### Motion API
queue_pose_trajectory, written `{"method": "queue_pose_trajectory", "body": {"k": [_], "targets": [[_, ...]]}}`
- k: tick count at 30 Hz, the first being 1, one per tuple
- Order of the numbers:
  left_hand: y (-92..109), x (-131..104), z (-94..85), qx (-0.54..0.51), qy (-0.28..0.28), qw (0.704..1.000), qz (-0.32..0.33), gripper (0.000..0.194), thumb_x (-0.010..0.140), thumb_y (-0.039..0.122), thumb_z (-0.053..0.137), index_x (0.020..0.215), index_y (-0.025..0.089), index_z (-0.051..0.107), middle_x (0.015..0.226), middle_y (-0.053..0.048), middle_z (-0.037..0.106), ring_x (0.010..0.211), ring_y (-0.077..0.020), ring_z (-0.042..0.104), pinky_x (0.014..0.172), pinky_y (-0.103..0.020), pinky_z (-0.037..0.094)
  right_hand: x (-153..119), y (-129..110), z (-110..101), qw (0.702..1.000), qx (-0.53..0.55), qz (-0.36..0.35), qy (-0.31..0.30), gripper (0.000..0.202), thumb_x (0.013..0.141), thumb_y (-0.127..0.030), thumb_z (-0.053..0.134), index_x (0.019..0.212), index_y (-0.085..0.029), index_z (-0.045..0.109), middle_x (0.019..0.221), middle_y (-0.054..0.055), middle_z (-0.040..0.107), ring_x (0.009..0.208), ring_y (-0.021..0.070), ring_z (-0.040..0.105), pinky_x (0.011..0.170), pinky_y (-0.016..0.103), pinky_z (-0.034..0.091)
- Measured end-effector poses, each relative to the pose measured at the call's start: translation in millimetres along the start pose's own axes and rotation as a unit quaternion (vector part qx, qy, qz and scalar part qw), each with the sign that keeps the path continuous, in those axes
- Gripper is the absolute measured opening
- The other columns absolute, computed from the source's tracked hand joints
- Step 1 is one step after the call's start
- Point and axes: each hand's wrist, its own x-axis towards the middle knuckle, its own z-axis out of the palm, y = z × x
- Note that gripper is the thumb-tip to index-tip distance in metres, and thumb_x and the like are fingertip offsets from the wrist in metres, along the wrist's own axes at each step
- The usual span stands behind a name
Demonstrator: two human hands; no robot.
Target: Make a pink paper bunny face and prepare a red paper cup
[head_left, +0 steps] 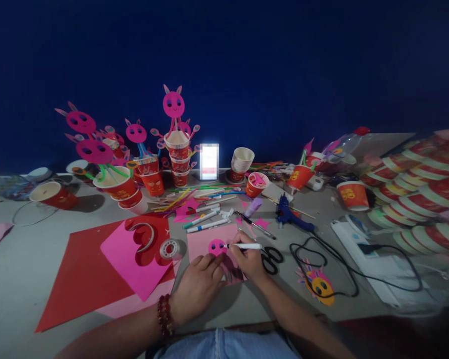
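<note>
1 curled right hand seemingly touches marker to disc.

Single head-worn view, looking forward and down from above the wearer's blue clothing. The left forearm and right forearm enter from the lower edge; the pink disc lies near the lens, below mid-frame. The surface spans the full width, with a dark blue backdrop across the upper part. Wide coverage slants the stacked cups at far right, where blur leaves their distance hard to judge.
</note>
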Motion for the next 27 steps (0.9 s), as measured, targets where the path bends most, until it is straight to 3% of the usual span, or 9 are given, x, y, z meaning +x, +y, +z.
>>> {"method": "queue_pose_trajectory", "body": {"k": [27], "targets": [[3.1, 0.8, -0.5, 0.024, -0.007, 1.0, 0.004, 0.023, 0.095, 0.03, 0.064, 0.112, 0.014, 0.065, 0.139, -0.012, 0.061, 0.119, -0.029, 0.057, 0.093, -0.042, 0.049, -0.5, 0.8, 0.5, 0.999, 0.029, 0.015, 0.001, 0.017, 0.096, -0.03, 0.054, 0.08, -0.023, 0.053, 0.067, -0.004, 0.049, 0.058, 0.0133, 0.047, 0.055, 0.025, 0.038]]}}
